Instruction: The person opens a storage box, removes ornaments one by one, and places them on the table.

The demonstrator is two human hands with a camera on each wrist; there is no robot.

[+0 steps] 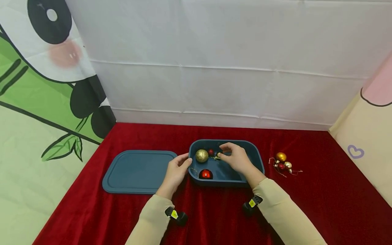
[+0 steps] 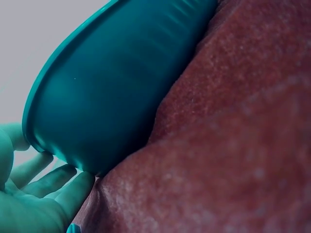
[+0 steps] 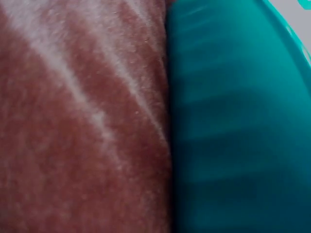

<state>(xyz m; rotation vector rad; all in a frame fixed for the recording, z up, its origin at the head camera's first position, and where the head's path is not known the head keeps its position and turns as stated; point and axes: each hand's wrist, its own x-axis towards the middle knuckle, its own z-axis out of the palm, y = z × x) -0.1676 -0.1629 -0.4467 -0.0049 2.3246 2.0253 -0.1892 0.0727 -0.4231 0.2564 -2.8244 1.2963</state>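
In the head view, a deep blue box (image 1: 225,184) stands on the red cloth. My left hand (image 1: 174,173) holds its left end, thumb at the rim; the left wrist view shows the fingertips (image 2: 80,187) against the outer wall. My right hand (image 1: 239,160) reaches over the right side into the box, thumb and index finger apart. Right at the thumb tip is a small gold bauble (image 1: 218,154) with a gold string. Further left inside lie a glittery gold bauble (image 1: 201,156), a small red bauble (image 1: 211,152) and a shiny red bauble (image 1: 206,174).
A flat blue lid (image 1: 139,172) lies left of the box. To the right sits a cluster of small ornaments with strings, among them a gold bauble (image 1: 281,157), a red one (image 1: 281,166) and a pale gold one (image 1: 288,165). Behind the table hangs a white sheet (image 1: 226,88).
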